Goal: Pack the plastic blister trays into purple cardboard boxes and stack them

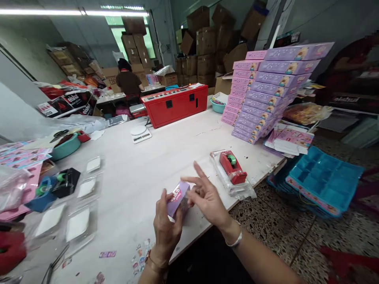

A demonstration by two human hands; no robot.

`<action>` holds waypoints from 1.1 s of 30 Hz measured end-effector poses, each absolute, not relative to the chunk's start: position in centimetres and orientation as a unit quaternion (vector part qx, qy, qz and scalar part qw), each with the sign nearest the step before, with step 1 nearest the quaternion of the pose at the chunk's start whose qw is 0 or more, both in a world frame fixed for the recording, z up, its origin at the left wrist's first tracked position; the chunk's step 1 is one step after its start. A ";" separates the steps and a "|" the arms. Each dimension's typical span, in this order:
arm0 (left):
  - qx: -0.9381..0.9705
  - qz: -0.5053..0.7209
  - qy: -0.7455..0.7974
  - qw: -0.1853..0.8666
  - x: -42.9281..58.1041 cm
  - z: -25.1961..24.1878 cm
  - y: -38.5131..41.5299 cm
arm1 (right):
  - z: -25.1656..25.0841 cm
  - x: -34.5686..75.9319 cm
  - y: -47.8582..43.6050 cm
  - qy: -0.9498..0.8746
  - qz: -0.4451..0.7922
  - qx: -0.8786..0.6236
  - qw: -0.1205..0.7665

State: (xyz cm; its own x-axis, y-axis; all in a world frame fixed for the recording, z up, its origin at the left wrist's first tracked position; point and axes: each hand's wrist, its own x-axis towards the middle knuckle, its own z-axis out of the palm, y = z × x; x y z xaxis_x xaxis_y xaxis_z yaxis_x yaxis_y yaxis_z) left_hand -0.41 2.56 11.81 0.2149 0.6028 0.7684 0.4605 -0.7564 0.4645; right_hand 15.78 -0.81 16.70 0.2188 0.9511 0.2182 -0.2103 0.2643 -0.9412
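Note:
My left hand (pixel 167 221) is closed around a small purple box (pixel 178 196), holding it tilted just above the near edge of the white table (pixel 166 154). White lettering shows on the face turned up to me. My right hand (pixel 205 195) is at the box's right side with its fingers apart and the index finger stretched out. Its thumb and another fingertip are close to the box edge; whether they touch it I cannot tell. To the right of my hands, a red tape dispenser (pixel 233 167) with green tape rests on a plastic-wrapped pack (pixel 217 161).
Tall stacks of purple boxes (pixel 266 94) and pink boxes (pixel 241 79) lean at the table's right. Blue divided trays (pixel 328 177) stand beyond that edge. A white scale (pixel 140 134) and a red machine (pixel 180 104) are farther back. Bagged white pads (pixel 78 225) lie left. A person (pixel 129 81) sits behind.

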 end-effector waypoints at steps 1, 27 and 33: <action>0.768 0.530 0.351 0.070 -0.4 11.8 2.5 | 16.9 14.7 -0.3 -0.452 0.455 -0.416 0.645; 0.773 0.498 0.370 0.134 -4.1 12.9 4.0 | 16.0 19.6 2.2 -0.800 0.134 -0.385 0.440; 0.828 0.463 0.300 0.100 -2.2 12.2 4.5 | 16.7 18.0 0.7 -0.637 0.201 -0.454 0.590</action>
